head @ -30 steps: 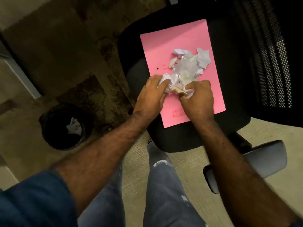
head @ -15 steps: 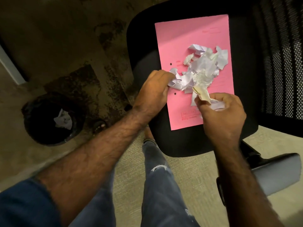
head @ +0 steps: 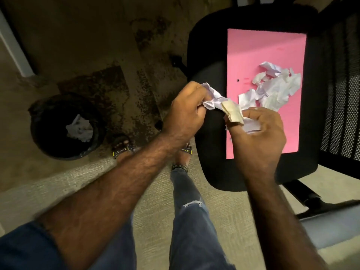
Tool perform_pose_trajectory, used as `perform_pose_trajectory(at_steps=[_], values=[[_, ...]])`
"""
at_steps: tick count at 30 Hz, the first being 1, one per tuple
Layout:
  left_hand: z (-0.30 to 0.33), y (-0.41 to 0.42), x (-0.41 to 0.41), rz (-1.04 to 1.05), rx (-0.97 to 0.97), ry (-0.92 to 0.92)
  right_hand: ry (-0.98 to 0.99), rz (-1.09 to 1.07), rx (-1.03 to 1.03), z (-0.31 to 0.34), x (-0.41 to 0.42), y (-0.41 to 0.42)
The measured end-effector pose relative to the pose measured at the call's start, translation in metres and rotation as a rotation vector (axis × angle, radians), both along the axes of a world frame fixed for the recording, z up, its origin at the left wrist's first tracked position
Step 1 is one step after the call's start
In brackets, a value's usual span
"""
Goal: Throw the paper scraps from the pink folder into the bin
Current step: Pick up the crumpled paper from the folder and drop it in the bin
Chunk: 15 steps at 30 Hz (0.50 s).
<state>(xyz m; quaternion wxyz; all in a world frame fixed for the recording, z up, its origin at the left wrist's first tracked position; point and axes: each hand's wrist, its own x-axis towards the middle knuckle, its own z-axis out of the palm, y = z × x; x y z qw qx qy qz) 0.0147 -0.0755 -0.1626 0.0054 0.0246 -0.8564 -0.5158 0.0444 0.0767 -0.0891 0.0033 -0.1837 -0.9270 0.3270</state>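
Both hands are curled tight around crumpled paper scraps: the left hand point(head: 187, 110) grips a white wad point(head: 211, 98), the right hand point(head: 257, 137) a yellowish scrap point(head: 232, 113) with white ones. More scraps point(head: 272, 88) lie on the pink folder point(head: 253, 55); the bin point(head: 64, 127) stands well left of it. Light, springy and loose, they likely need a closed fist around the whole clump.

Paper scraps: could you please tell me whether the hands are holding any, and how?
Yes. The left hand pinches crumpled white scraps in its fingertips; the right hand grips a wad in its fist.
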Motion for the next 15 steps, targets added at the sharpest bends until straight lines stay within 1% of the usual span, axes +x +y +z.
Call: perform_pose_trajectory(at_steps=[6,15], values=[[-0.010,-0.068,0.028,0.155,0.034,-0.030,0.036,0.170,-0.029,-0.016,0.004,-0.070],[-0.046,-0.211,0.103,0.463,0.020,-0.050,-0.079,0.467,-0.063,-0.048,0.016,-0.221]])
